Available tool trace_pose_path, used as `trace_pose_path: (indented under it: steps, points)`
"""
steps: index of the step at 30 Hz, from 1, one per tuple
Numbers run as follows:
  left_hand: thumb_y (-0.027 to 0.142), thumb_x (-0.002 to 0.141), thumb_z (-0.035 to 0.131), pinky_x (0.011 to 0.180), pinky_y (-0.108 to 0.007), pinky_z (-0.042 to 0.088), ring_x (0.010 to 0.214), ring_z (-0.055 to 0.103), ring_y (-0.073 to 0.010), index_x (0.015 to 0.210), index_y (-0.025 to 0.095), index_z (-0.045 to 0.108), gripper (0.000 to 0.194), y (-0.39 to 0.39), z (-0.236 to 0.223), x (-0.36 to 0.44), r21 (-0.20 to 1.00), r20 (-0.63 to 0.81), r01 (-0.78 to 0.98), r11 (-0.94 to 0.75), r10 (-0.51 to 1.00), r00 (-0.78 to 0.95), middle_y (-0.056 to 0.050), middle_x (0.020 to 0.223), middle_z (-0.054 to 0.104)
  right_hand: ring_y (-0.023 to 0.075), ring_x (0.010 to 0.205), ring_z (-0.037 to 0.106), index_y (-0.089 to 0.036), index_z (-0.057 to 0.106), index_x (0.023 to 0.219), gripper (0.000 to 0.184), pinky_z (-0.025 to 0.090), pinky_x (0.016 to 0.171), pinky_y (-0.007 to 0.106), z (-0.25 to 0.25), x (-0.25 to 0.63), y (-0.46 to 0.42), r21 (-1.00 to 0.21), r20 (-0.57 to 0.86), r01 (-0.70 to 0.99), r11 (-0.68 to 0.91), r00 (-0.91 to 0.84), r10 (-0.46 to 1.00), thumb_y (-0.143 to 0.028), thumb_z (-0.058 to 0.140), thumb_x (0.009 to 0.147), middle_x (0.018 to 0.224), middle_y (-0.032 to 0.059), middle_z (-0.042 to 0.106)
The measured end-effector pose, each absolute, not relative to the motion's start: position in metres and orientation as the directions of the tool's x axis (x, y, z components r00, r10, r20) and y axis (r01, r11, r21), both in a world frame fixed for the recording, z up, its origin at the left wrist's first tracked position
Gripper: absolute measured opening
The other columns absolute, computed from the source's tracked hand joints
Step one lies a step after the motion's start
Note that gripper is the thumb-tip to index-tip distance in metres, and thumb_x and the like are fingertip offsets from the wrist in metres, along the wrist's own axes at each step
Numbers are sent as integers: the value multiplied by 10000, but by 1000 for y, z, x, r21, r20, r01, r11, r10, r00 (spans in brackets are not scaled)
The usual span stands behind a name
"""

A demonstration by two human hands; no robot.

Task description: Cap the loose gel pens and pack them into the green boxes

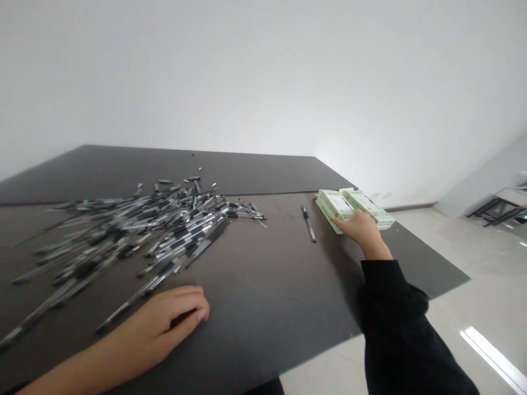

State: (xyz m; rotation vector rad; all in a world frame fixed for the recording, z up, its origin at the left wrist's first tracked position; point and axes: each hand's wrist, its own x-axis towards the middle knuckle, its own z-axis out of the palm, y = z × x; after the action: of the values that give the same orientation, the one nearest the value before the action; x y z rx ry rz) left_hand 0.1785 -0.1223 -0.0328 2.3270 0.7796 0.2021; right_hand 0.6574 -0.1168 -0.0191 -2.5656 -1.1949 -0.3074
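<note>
A large heap of black-and-clear ballpoint pens point(144, 236) lies loose across the left half of the dark tabletop point(263, 323). My left hand point(164, 323) rests on the table at the near edge of the heap, with its fingers curled together and nothing in them. One pen point(308, 223) lies alone to the right of the heap. Farther right, my right hand point(360, 227) grips the near edge of a stack of green-and-white boxes point(352, 209), which sits at the table's far right corner.
A black sleeve point(395, 323) covers my right arm. A seam runs across the tabletop point(267, 195) behind the pens. A white wall point(247, 71) stands behind the table, and a pale tiled floor point(477, 312) lies to the right, with a dark-legged bench point(500, 206) against the far side.
</note>
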Motion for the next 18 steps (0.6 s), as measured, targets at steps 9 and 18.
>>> trace_pose_path:
  steps: [9, 18]
  points:
    - [283, 969, 481, 774, -243, 438, 803, 616, -146, 807, 184, 659, 260, -116, -22, 183, 808, -116, 429, -403, 605, 787, -2, 818, 668, 427, 1159, 520, -148, 663, 1162, 495, 395, 978, 561, -18, 610, -105, -161, 690, 916, -367, 370, 621, -442, 667, 763, 1242, 225, 565]
    - [270, 916, 487, 600, -244, 393, 610, 540, -125, 810, 170, 660, 226, -107, -12, 173, 888, -76, 367, -276, 701, 710, 6, 713, 635, 281, 914, 573, -174, 729, 1002, 238, 425, 844, 404, -49, 512, -66, -44, 551, 972, 229, -168, 817, -250, 532, 892, 964, 128, 653]
